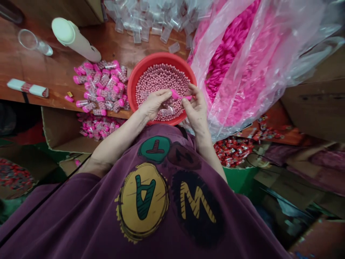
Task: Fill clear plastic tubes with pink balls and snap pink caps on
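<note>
Both of my hands are over a red bowl (132, 88) of small pink balls (161, 77). My left hand (155, 104) pinches a bright pink plastic cap (175, 94) between thumb and fingertips. Close beside it, my right hand (196, 109) has its thumb and fingers closed on another pink piece (188, 98), which looks like a cap too. Whether the two pieces touch, I cannot tell. Beneath my hands, a clear tube (168, 110) lies among the balls, partly covered by my left hand.
Left of the bowl lies a pile of pink-capped tubes filled with balls (104, 86); more lie in a cardboard box (61, 131) below. Empty clear tubes (156, 18) are heaped behind. A plastic bag (223, 25) of pink caps (229, 54) stands right. A white bottle (78, 39) stands at the left.
</note>
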`<state>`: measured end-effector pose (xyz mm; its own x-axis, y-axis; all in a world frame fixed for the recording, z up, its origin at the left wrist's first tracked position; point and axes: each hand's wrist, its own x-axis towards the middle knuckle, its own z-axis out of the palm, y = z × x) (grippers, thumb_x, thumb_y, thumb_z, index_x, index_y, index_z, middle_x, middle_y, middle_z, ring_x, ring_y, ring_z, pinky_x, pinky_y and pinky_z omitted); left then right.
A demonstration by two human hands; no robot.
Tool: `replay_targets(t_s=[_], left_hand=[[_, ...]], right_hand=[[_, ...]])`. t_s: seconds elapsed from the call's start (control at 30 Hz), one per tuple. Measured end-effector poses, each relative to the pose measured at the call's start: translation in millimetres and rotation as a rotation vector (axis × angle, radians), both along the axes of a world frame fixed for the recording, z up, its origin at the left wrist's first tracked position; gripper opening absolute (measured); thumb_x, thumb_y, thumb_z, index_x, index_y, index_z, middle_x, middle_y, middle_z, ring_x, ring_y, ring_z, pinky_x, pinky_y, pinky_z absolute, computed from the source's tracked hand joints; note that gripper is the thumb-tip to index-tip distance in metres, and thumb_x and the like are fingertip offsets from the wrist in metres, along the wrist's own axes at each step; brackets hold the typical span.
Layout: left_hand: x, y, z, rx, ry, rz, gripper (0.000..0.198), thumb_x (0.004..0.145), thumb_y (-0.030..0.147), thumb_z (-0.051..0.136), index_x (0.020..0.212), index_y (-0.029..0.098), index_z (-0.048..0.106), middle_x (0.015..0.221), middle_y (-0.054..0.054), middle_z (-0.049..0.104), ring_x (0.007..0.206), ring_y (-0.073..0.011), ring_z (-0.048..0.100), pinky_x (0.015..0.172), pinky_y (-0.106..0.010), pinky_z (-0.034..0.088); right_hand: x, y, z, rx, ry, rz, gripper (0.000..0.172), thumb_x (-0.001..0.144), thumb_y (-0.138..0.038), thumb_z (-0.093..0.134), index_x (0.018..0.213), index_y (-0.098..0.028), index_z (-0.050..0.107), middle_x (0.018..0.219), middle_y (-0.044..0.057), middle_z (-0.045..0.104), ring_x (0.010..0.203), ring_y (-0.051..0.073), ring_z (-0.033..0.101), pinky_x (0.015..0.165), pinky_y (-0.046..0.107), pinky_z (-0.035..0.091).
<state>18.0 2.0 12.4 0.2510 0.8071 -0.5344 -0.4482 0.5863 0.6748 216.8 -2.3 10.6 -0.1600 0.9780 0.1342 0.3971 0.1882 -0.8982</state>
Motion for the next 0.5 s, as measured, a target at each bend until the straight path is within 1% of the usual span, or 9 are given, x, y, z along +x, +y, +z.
replay_targets(t_s=[0.03,0.1,0.2,0.27,0.33,0.4,0.43,0.5], left_hand=[[-1,-1,-0.5,0.004,0.023,0.004,0.032,0.093,0.049,0.09,0.102,0.02,0.081,0.087,-0.001,0.08,0.073,-0.0102,0.071,0.071,-0.021,0.058],[-2,-5,-0.1,0.007,0.06,0.006,0.028,0.094,0.045,0.09,0.097,0.019,0.081,0.086,-0.001,0.08,0.07,-0.0085,0.068,0.069,-0.019,0.055],[1,-10,1.9,0.001,0.079,0.03,0.023,0.094,0.039,0.09,0.096,0.018,0.082,0.085,-0.001,0.079,0.072,-0.0093,0.069,0.072,-0.021,0.056],[6,-12,3.2,-0.016,0.088,0.063,0.024,0.094,0.04,0.09,0.097,0.018,0.082,0.085,-0.002,0.079,0.078,-0.0119,0.073,0.076,-0.023,0.058],[11,-13,4.4,-0.05,0.094,0.089,0.026,0.095,0.043,0.089,0.098,0.018,0.083,0.086,-0.003,0.08,0.083,-0.0148,0.076,0.079,-0.025,0.06],[17,-14,5.3,-0.096,0.089,0.107,0.028,0.097,0.046,0.086,0.101,0.018,0.083,0.086,-0.003,0.081,0.086,-0.0172,0.078,0.08,-0.028,0.063],[19,-15,5.5,-0.115,0.083,0.114,0.028,0.098,0.047,0.085,0.104,0.019,0.083,0.086,-0.004,0.081,0.087,-0.0182,0.079,0.081,-0.029,0.065],[21,-17,4.7,-0.136,0.066,0.124,0.029,0.101,0.047,0.082,0.109,0.019,0.084,0.088,-0.004,0.083,0.091,-0.02,0.08,0.083,-0.032,0.067]], right_hand=[[1,1,-4.2,-0.039,0.031,-0.025,0.061,0.106,-0.074,0.065,0.152,-0.034,0.062,0.126,0.007,0.072,0.11,0.024,0.073,0.102,0.052,0.069],[0,0,-7.8,-0.101,0.034,-0.049,0.059,0.106,-0.076,0.063,0.145,-0.032,0.064,0.123,0.007,0.073,0.107,0.024,0.073,0.099,0.051,0.069],[-11,-6,1.3,-0.113,-0.11,0.004,0.047,0.11,-0.068,0.061,0.133,-0.028,0.071,0.124,0.009,0.074,0.116,0.026,0.072,0.107,0.053,0.066],[-20,-11,11.3,-0.092,-0.262,0.061,0.043,0.108,-0.061,0.067,0.135,-0.027,0.071,0.13,0.011,0.073,0.124,0.031,0.07,0.115,0.059,0.061],[-28,-15,16.6,-0.067,-0.411,0.085,0.053,0.101,-0.055,0.078,0.142,-0.024,0.067,0.137,0.015,0.069,0.133,0.037,0.065,0.121,0.067,0.056],[-34,-17,14.1,-0.04,-0.521,0.078,0.063,0.094,-0.05,0.086,0.146,-0.02,0.064,0.141,0.019,0.066,0.138,0.043,0.061,0.124,0.073,0.051],[-35,-16,10.4,-0.026,-0.554,0.074,0.064,0.093,-0.047,0.086,0.146,-0.019,0.063,0.141,0.02,0.065,0.139,0.044,0.059,0.124,0.075,0.049],[-35,-14,0.9,-0.006,-0.582,0.085,0.062,0.092,-0.041,0.085,0.144,-0.018,0.062,0.138,0.02,0.065,0.137,0.045,0.059,0.124,0.076,0.048]])
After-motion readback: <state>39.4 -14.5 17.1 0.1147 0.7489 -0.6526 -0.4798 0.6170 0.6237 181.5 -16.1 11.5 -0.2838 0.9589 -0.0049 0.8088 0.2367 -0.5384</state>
